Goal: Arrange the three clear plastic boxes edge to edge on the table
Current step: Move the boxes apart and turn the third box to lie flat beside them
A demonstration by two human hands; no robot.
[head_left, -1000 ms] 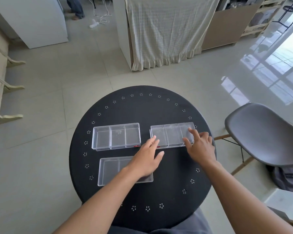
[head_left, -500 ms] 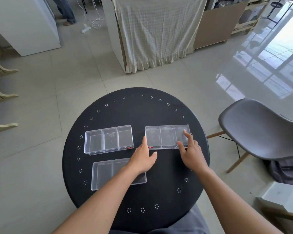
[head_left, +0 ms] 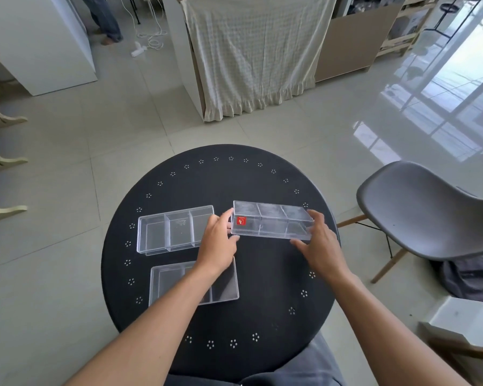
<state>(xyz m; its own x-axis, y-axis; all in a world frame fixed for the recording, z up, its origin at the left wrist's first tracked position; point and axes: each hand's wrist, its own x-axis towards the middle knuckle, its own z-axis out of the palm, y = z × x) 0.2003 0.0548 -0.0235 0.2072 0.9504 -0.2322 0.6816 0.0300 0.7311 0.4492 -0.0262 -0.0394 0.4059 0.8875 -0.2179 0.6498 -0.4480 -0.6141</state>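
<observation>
Your fingers [head_left: 317,218] held the right-hand box [head_left: 271,221] by its two short ends, left hand [head_left: 219,242] at the end with the red sticker [head_left: 241,220], right hand [head_left: 318,243] at the other, both spread only as wide as the box is long. It looked tipped up, its underside turned toward you. Risk, as I judged it: smooth clear plastic pinched at the ends could slip or twist, and a drop would knock the second box [head_left: 176,229], which lay just left of your left fingertips. The third box [head_left: 223,285] lay under your left forearm on the table [head_left: 262,288], partly hidden; a low wrist might drag it.
</observation>
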